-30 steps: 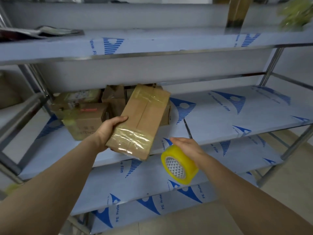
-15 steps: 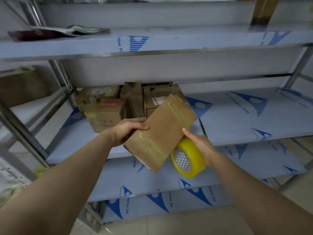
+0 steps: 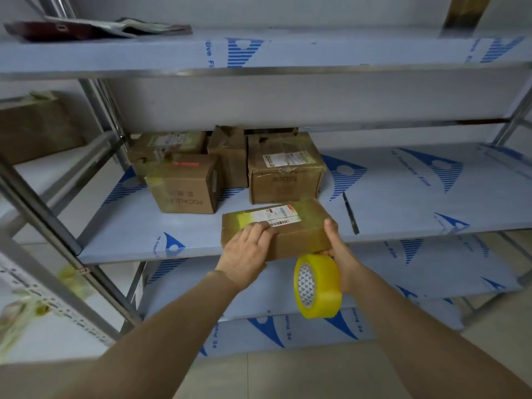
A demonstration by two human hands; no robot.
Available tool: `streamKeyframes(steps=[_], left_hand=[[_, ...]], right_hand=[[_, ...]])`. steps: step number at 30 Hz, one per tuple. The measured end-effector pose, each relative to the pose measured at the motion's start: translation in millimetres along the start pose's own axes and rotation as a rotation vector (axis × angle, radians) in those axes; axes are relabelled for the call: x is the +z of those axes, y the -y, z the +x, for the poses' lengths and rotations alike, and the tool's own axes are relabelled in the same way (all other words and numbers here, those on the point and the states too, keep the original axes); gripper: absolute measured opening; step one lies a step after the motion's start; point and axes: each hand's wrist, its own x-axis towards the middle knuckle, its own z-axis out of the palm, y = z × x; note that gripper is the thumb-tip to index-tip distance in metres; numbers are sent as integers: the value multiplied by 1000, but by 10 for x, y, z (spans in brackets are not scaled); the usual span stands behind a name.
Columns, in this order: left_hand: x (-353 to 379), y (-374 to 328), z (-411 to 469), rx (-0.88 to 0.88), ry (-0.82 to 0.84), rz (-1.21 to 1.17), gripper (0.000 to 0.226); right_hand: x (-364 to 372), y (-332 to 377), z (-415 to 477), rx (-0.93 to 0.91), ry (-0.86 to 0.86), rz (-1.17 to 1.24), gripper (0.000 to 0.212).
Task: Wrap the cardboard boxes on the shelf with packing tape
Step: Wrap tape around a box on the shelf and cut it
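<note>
A flat cardboard box with a shipping label and yellowish tape bands lies at the front edge of the middle shelf. My left hand grips its near left side, fingers curled over the top. My right hand holds the box's right end, thumb up on the edge, with a yellow tape roll hanging from its fingers below the box. Several other cardboard boxes stand behind: one printed FOCALLURE, one with labels, and two at the back.
The shelf rack has steel posts and boards covered in white film with blue print. The middle shelf's right half is bare. Flat papers lie on the upper shelf. A brown box sits on a neighbouring rack at left.
The box was held tilted in the air; now it lies flat, label side up, at the shelf's front edge. Both hands moved forward with it, the tape roll following under my right hand.
</note>
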Motion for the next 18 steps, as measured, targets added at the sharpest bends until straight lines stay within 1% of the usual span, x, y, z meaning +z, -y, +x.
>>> streamKeyframes(steps=[1,2,3,4,5,6,7,8,9,10,11,13,15,18], left_hand=[[21,17,-33,14,24,-80,71],[40,48,-60,8,27,-143,62],[6,49,-74,-80,-2,-216,57],[1,81,-76,-249,-76,-290,56],[8,132,-70,-508,-161,-366,54],[-22,199,-57,-837,-212,-512,52],[-100,256,-40,-1177,-213,-752,53],[-142,317,-26,-1432,-164,-1099,55],[-157,361,-31,-1560,-83,-1459,57],[-166,380,-45,-1561,-9,-1673,60],[-153,379,-69,-1503,45,-1716,67],[-77,401,-128,-1405,86,-1645,78],[-51,450,-172,-1341,122,-1675,74],[-116,559,-212,-1215,194,-1788,59]], right_hand=[[-38,-82,109,5,-13,2,112],[-42,-126,132,14,-19,-7,112],[-30,-141,101,22,-29,-21,105],[-8,-136,66,22,-45,-34,95],[0,-127,44,26,-46,-42,86],[-1,-136,55,33,-41,-37,81],[-4,-149,66,42,-32,-35,80],[-7,-164,94,46,-29,-25,80],[-10,-177,109,48,-21,-19,80],[-17,-191,130,51,-6,-17,80],[-13,-196,115,57,6,-16,77],[-12,-208,89,53,22,-18,71],[-29,-224,84,38,43,10,67],[-57,-213,38,-8,95,90,54]])
